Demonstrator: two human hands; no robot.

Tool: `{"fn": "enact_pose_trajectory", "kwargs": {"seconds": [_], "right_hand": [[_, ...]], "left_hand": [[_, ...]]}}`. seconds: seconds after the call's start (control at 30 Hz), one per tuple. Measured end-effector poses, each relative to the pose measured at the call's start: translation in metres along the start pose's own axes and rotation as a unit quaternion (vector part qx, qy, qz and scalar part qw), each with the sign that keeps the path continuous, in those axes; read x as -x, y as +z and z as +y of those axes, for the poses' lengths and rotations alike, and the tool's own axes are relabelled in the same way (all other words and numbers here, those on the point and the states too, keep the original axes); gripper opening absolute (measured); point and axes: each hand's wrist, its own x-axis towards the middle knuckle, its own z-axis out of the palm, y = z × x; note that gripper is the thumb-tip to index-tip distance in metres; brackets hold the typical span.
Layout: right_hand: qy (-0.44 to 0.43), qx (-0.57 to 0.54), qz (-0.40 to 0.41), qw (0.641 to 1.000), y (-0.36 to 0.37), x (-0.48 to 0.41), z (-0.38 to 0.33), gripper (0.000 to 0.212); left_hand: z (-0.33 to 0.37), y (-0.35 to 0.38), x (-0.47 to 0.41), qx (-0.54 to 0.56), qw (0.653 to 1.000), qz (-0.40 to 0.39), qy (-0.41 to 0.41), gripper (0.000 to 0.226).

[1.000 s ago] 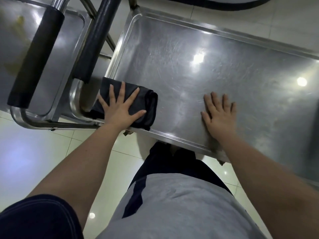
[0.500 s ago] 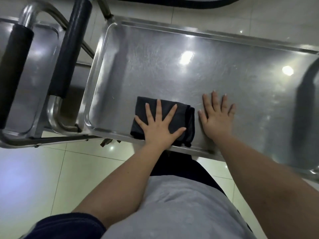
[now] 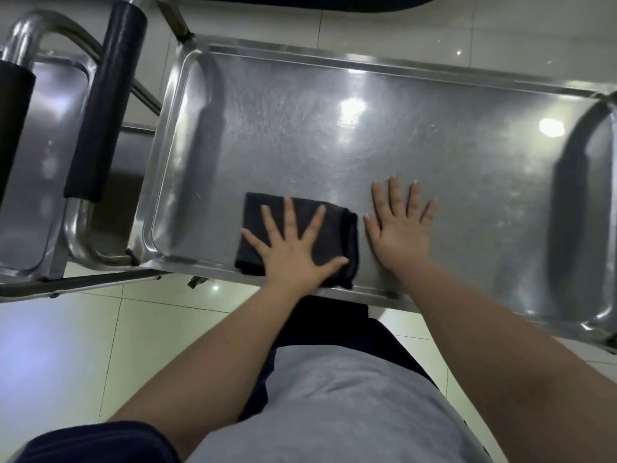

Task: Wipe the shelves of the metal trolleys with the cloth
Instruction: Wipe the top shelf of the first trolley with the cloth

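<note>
A folded dark cloth (image 3: 337, 228) lies on the top shelf (image 3: 334, 145) of a steel trolley, near its front rim. My left hand (image 3: 293, 248) presses flat on the cloth with fingers spread. Just right of it, my right hand (image 3: 400, 228) rests flat on the bare metal, fingers straight, its thumb close to the cloth's right edge.
A second steel trolley (image 3: 40, 155) stands to the left, its shelf partly hidden by two black-padded push handles (image 3: 110, 105). Pale floor tiles (image 3: 83, 345) surround the trolleys. A raised rim runs around the shelf, and the right-end handle (image 3: 581, 128) arches over it.
My left hand has slid the cloth rightward along the shelf's front edge, from the left corner to beside my right hand. The right hand stayed planted.
</note>
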Motion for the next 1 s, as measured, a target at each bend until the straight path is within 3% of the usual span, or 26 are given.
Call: {"fn": "enact_pose_trajectory", "kwargs": {"seconds": [0.17, 0.3, 0.4, 0.5, 0.7, 0.77, 0.87, 0.93, 1.0], "right_hand": [[-0.06, -0.014, 0.0, 0.998, -0.003, 0.003, 0.04, 0.066], [0.051, -0.053, 0.022, 0.997, -0.002, 0.014, 0.095, 0.065], [0.052, -0.044, 0.017, 0.997, -0.001, 0.017, 0.101, 0.067], [0.044, -0.048, 0.027, 0.998, -0.002, 0.016, 0.098, 0.064], [0.034, -0.046, 0.007, 0.998, -0.005, 0.015, 0.106, 0.058], [0.033, -0.095, 0.004, 0.995, -0.01, 0.013, 0.108, 0.054], [0.049, -0.257, 0.048, 0.964, -0.018, 0.01, 0.109, 0.049], [0.057, -0.332, 0.067, 0.939, -0.023, 0.015, 0.1, 0.051], [0.026, -0.315, 0.07, 0.946, -0.023, 0.023, 0.076, 0.054]], "left_hand": [[0.014, 0.005, 0.006, -0.003, 1.0, -0.003, 0.023, 0.099], [-0.016, -0.004, -0.001, -0.016, 1.0, 0.0, 0.01, 0.098], [-0.018, -0.001, 0.0, -0.022, 1.0, 0.008, -0.007, 0.098], [0.014, 0.003, 0.003, -0.021, 1.0, -0.007, -0.015, 0.101], [0.123, 0.016, 0.018, -0.016, 0.996, -0.054, 0.076, 0.101], [0.126, 0.015, 0.019, -0.011, 0.995, -0.066, 0.079, 0.099], [0.1, 0.0, 0.017, 0.024, 0.992, -0.069, 0.105, 0.083], [0.072, -0.014, 0.006, 0.051, 0.995, -0.026, 0.078, 0.07], [0.038, -0.025, -0.015, 0.069, 0.997, 0.018, 0.017, 0.062]]}}
